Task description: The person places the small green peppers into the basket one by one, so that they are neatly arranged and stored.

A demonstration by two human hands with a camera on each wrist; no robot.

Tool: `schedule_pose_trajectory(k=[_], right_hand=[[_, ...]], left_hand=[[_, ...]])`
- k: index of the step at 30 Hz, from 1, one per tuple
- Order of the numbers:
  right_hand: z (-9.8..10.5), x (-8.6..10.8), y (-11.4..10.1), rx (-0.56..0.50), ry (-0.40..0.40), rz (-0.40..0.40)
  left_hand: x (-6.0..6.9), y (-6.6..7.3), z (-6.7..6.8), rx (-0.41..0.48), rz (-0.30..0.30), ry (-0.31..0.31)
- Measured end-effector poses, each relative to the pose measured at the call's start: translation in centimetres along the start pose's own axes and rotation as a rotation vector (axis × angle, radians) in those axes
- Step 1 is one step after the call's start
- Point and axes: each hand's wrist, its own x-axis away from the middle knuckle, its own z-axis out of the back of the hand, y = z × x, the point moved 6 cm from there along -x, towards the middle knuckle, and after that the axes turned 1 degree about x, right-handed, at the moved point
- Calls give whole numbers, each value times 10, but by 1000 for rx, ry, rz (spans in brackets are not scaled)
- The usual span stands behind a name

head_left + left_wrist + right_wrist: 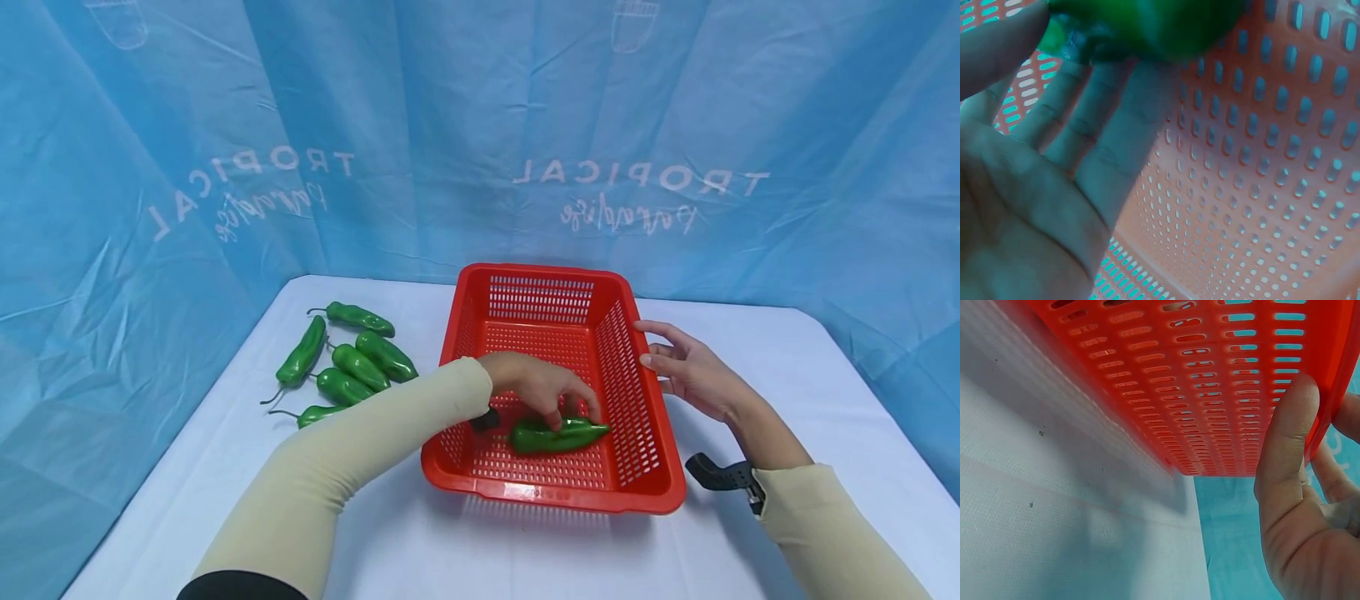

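Note:
Inside the red perforated plastic basket [555, 492], my left hand [543, 385] holds a long green chili pepper [558, 437] between thumb and fingers, low over the basket's floor. In the left wrist view, the green pepper [1147, 25] lies across the fingertips of the left hand [1054, 169], partly cut off by the frame's top. My right hand [693, 371] grips the basket's right rim. Its thumb presses the outer wall in the right wrist view, while the fingers of the right hand [1304, 512] reach over the rim of the red basket [1166, 381].
Several green peppers [360, 367] lie loose on the white tabletop [225, 467] left of the basket, some partly behind the left sleeve [360, 450]. A blue printed sheet [465, 125] hangs round the table's back and sides. Dark straps sit on both wrists.

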Motion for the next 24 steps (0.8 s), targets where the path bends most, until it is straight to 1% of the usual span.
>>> schedule_pose_trajectory(k=[6, 11, 16, 22, 24], right_hand=[[0, 0, 1, -6, 0, 2], [-1, 0, 1, -17, -5, 6], [-1, 1, 0, -19, -6, 9], [0, 0, 2, -20, -6, 5], [0, -1, 2, -21, -8, 4]], left_hand=[[1, 5, -5, -7, -41, -19], [-2, 9, -12, -11, -74, -71], [-5, 12, -18, 1, -85, -105], [-5, 13, -20, 41, -84, -125], [-6, 14, -22, 42, -96, -141]])
